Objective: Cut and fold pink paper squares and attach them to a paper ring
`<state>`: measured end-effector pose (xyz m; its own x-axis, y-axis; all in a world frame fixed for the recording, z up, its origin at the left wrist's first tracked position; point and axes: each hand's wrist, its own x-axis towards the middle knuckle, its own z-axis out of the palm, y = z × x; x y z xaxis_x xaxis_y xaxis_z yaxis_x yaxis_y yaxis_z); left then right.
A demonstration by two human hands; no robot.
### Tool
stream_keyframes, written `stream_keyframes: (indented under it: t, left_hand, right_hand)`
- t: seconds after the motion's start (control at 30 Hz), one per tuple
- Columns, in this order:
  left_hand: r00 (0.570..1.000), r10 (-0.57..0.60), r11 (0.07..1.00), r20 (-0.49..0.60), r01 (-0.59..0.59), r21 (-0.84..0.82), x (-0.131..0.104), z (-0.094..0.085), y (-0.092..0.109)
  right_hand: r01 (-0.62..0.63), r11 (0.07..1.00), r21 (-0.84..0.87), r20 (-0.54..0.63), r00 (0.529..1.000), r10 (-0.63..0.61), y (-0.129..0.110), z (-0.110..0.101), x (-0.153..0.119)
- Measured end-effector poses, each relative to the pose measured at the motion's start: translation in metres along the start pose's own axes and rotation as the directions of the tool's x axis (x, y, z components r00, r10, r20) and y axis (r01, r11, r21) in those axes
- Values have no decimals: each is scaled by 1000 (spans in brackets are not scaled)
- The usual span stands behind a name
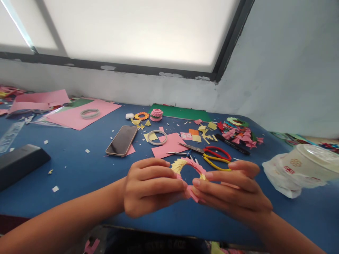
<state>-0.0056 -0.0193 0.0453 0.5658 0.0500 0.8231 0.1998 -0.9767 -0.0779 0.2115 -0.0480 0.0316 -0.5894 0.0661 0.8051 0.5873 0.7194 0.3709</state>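
A ring of folded pink and yellow paper [183, 163] is held up between both hands, above the front part of the blue table. My left hand [153, 185] grips its left and lower left side, with the fingers closed round it. On the right side, my right hand [235, 190] pinches the ring between thumb and fingers. Just behind the ring lie scissors with red and yellow handles [217, 155], their blades open on the table. Part of the ring's lower edge is hidden by my fingers.
A phone [122, 140], a tape roll [157, 138] and pink paper [169, 145] lie behind my hands. A dark block [22, 162] sits left; a bagged cup [304, 165] is right. Folded pieces [246, 135] are piled at the back right, near a black marker [233, 144].
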Motion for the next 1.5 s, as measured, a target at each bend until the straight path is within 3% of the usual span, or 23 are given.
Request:
stream_keyframes:
  t: [0.37,0.67,0.77,0.87,0.93,1.03,1.1,1.17,1.27,1.5]
  left_hand:
    - [1000,-17,997,14,18,-79,-2,0,1]
    - [996,-81,993,-35,77,-94,-5,3,0]
    - [999,-4,997,-45,0,-73,-3,6,-6]
    - [999,28,988,42,-21,-154,2,4,-12]
    - [977,-55,962,207,108,-253,5,0,-13]
    - [875,-158,894,458,324,-310,8,-6,-11]
    - [812,-214,848,544,431,-309,7,-8,-10]
    - [768,-271,811,580,506,-292,6,-8,-9]
    - [743,-299,797,599,540,-272,5,-7,-9]
    - [780,-289,827,556,495,-265,4,-8,-12]
  right_hand:
    - [-72,983,170,58,996,63,-2,-7,13]
    - [-129,951,281,13,991,131,0,9,13]
    - [-155,954,257,-11,986,164,2,13,9]
    - [-133,962,239,-15,990,141,3,14,6]
    - [-104,968,227,3,994,106,4,13,5]
    - [-51,975,215,21,999,47,3,12,6]
    - [-27,977,212,35,999,20,3,13,6]
    - [1,978,209,50,999,-11,4,15,4]
    - [26,978,207,38,999,-34,4,20,0]
    - [49,989,140,51,997,-57,4,21,1]
